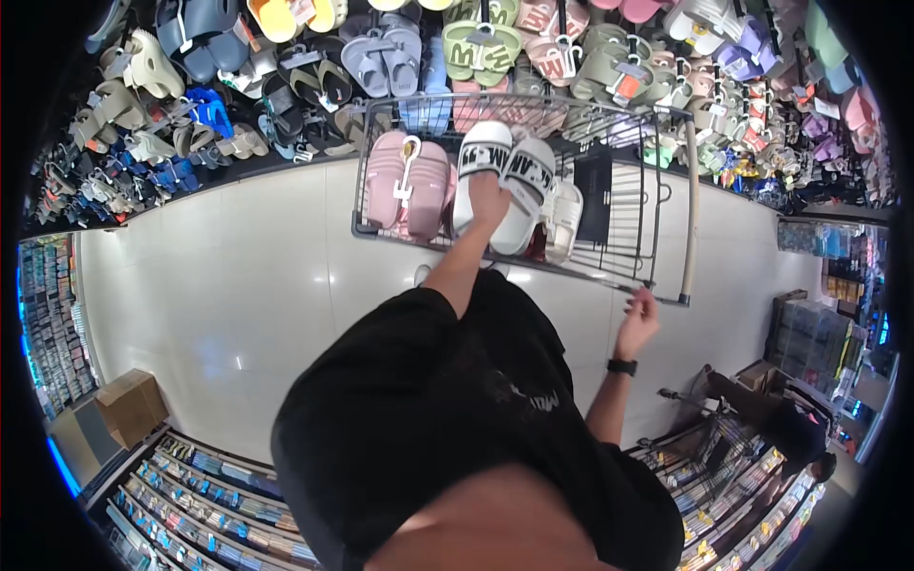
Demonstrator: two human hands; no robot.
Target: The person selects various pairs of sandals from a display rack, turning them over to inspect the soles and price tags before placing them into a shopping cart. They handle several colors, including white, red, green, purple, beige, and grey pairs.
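Note:
My left hand [489, 202] is closed on a pair of white slide sandals [517, 211] with black lettering on their straps, held over the shopping cart [690, 190]. Left of them in the cart sits a pair of pink slides [407, 181] on a white plastic hanger. A cream-coloured pair of slides [564, 221] lies to the right, partly behind the white ones. My right hand [640, 322], with a black band on its wrist, is at the cart's near right corner. Its fingers are loosely bent and apart, fingertips right at the rim, with nothing seen in them.
Beyond the cart, a display wall [381, 57] is hung with many sandals. Cardboard boxes [131, 404] stand at the left. Behind me are shelves [214, 495] of small packaged goods. Another person [785, 428] is at the lower right beside a second cart [709, 443].

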